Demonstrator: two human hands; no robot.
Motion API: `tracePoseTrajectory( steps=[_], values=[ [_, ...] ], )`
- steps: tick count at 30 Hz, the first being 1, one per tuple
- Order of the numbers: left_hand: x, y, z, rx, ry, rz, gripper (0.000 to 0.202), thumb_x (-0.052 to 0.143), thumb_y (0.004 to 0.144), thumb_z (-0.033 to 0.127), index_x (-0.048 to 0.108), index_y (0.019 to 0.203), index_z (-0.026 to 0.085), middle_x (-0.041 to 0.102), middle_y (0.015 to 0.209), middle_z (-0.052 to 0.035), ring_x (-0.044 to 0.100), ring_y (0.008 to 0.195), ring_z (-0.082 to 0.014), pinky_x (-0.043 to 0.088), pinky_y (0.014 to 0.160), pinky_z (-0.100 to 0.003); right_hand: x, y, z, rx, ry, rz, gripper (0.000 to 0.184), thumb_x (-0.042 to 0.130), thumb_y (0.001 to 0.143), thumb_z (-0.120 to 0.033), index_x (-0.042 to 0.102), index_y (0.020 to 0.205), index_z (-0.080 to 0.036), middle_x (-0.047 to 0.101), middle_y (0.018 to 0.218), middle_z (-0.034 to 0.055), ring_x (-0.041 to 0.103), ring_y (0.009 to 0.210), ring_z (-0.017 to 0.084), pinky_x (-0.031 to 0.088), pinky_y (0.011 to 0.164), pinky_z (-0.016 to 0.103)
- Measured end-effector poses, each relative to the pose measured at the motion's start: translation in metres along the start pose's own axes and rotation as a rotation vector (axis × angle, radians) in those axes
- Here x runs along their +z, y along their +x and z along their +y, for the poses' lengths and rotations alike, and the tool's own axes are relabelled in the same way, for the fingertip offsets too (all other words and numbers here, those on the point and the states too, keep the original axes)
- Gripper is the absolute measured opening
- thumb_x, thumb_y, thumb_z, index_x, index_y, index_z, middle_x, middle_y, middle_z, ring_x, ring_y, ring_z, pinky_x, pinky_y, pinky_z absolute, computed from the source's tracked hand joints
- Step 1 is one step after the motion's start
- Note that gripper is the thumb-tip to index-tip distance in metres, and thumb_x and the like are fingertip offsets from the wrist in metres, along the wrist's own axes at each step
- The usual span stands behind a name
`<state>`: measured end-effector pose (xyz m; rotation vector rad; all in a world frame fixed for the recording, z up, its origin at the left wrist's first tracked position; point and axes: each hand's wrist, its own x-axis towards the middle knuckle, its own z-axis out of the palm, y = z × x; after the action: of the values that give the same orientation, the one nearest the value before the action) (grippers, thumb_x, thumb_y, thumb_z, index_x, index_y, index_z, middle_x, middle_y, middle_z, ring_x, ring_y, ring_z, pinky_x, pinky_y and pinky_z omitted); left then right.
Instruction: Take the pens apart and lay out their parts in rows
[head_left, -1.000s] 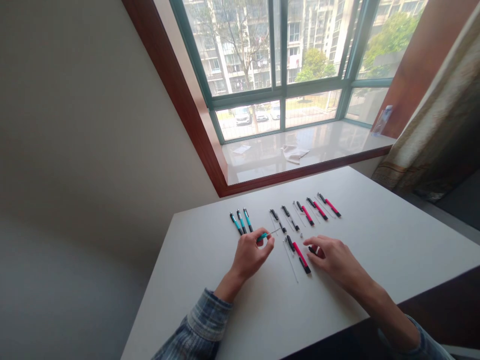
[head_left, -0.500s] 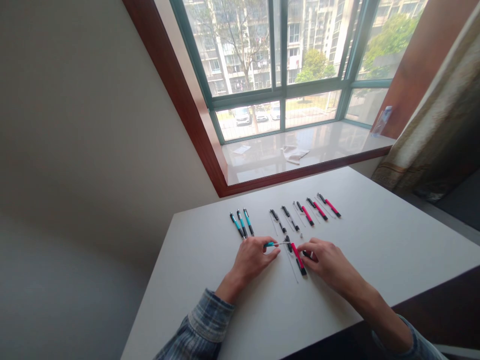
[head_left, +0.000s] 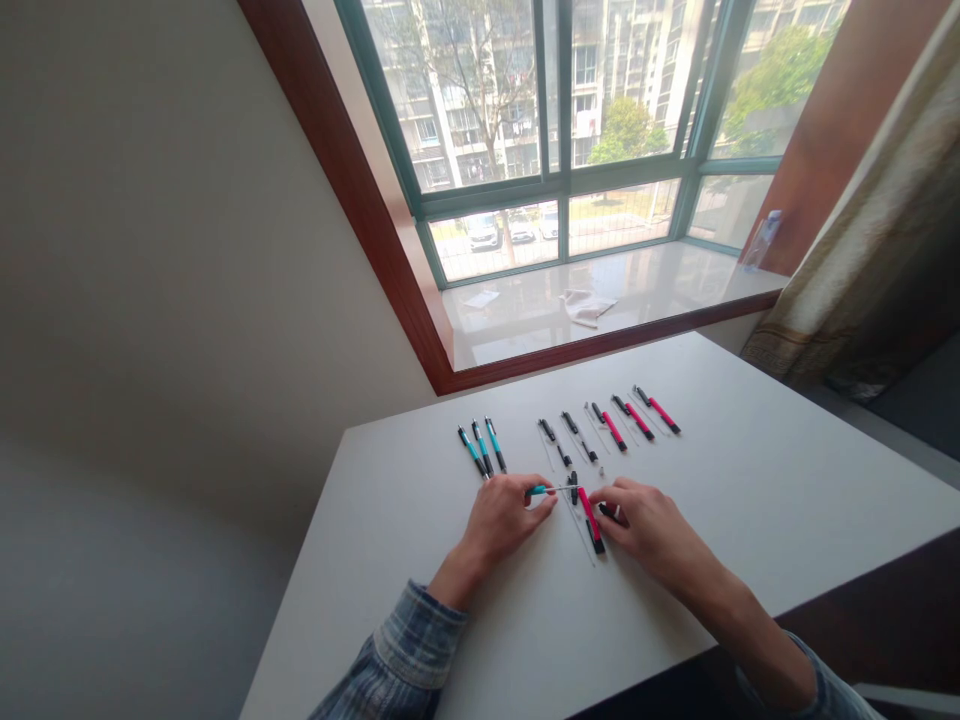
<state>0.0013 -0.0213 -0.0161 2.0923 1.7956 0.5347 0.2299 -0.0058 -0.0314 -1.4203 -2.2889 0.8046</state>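
My left hand point(head_left: 508, 512) is closed on a teal pen barrel point(head_left: 535, 490), and a thin refill point(head_left: 561, 488) sticks out of it to the right. My right hand point(head_left: 637, 515) has a black pen part point(head_left: 609, 513) tucked in its curled fingers. Its fingertips touch or nearly touch a pink pen barrel point(head_left: 587, 508) with a black end, lying on the table between my hands. Beside that barrel lie a black clip piece point(head_left: 574, 486) and another thin refill point(head_left: 583, 540). A small metal tip point(head_left: 601, 471) sits just beyond them.
Three assembled teal pens point(head_left: 481, 448) lie beyond my left hand. Farther back, several sets of pen parts form a row, some with pink barrels point(head_left: 640, 421), some with black pieces point(head_left: 571, 424). The white table point(head_left: 787, 470) meets a window sill holding a cloth point(head_left: 589, 307) and bottle point(head_left: 761, 242).
The pink barrel has shifted slightly left at its near end and lies a little steeper. My right hand has moved slightly left with it. My left hand keeps its hold.
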Motion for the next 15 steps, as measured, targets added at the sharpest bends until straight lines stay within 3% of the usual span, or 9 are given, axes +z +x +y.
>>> tracePoseTrajectory(
  steps=[15],
  values=[
    [0.0, 0.002, 0.001, 0.012, 0.025, -0.027, 0.024, 0.063, 0.091, 0.037, 0.082, 0.103, 0.029, 0.074, 0.072, -0.0007, 0.064, 0.066, -0.0163, 0.044, 0.068, -0.025, 0.003, 0.001, -0.011, -0.028, 0.012, -0.006, 0.022, 0.055, 0.094, -0.025, 0.076, 0.102, -0.025, 0.069, 0.093, 0.0039, 0.067, 0.077, 0.017, 0.046, 0.074, 0.026]
  ],
)
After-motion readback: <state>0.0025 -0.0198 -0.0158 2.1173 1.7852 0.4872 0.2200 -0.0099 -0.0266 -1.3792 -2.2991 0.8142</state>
